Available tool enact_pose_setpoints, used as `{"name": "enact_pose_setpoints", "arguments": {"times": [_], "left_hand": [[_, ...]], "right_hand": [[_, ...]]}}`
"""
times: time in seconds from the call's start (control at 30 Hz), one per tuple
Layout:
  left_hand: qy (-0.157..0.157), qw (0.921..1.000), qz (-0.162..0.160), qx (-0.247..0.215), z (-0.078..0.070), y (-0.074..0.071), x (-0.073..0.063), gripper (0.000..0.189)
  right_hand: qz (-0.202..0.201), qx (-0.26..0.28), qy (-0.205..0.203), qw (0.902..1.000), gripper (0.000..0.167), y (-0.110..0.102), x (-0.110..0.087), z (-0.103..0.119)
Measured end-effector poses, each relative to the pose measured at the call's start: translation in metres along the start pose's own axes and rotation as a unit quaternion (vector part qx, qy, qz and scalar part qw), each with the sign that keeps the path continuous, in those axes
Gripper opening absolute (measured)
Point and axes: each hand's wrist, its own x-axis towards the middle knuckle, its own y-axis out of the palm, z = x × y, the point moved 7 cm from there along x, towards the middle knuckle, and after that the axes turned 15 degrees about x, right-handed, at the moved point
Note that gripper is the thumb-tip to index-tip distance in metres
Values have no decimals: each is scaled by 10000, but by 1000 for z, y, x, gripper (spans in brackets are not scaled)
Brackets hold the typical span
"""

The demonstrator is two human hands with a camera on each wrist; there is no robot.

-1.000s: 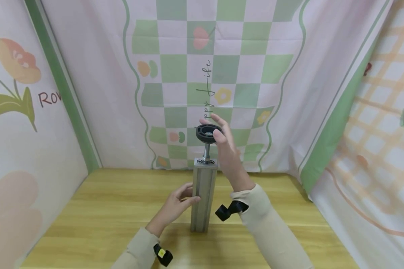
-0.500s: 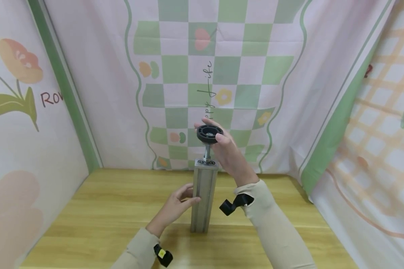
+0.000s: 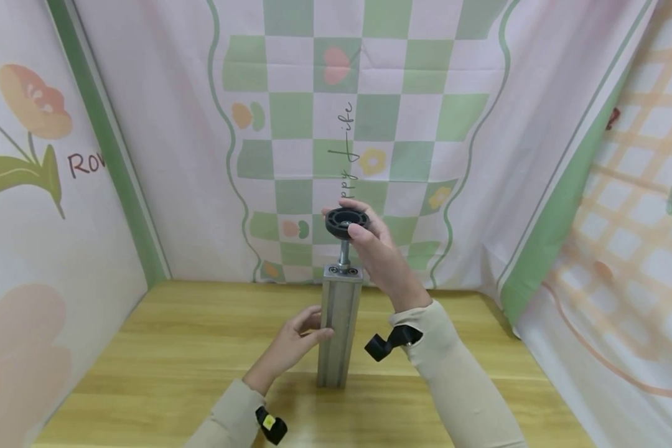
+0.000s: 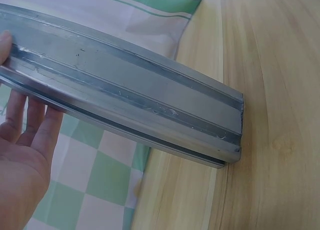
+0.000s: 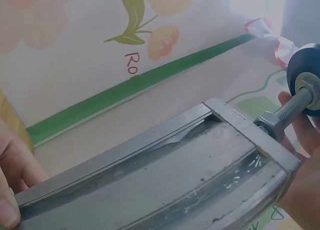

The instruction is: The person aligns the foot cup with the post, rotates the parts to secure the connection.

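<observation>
A grey aluminium profile (image 3: 339, 336) stands upright on the wooden table. My left hand (image 3: 288, 346) grips its side about halfway up, thumb on the front face, fingers behind. On the top end plate (image 4: 125, 84) is not visible in the left wrist view, where the lower profile end meets the table. From that plate rises a threaded rod (image 5: 294, 109) with a hex nut (image 5: 270, 125) at its base. The rod carries a round black levelling foot (image 3: 337, 231). My right hand (image 3: 385, 260) holds this foot by its rim, thumb in front, fingers at the far side.
A wooden table (image 3: 201, 336) lies under the profile. Patterned cloth (image 3: 291, 112) hangs behind it, with more cloth at the left and right. Black wrist cameras are strapped over both sleeves.
My right hand has turned about the levelling foot. Its thumb has come round to the front of the rim. The left hand and the profile stay in place.
</observation>
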Motion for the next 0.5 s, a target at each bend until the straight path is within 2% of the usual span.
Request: {"name": "enact_pose_setpoints", "arguments": {"times": [0.13, 0.33, 0.4, 0.5], "left_hand": [[12, 10000, -9, -41, 0, 0, 0, 47], [33, 9999, -7, -102, 1, 0, 0, 44], [37, 9999, 12, -146, 1, 1, 0, 44], [52, 9998, 27, -191, 1, 1, 1, 44]], "right_hand": [[-302, -235, 41, 9993, 68, -2, -2, 0], [-908, -603, -26, 9940, 90, -3, -4, 3], [-1018, -612, -95, 9929, 87, -1, -4, 4], [-1156, -799, -225, 9898, 74, 1, -5, 6]]}}
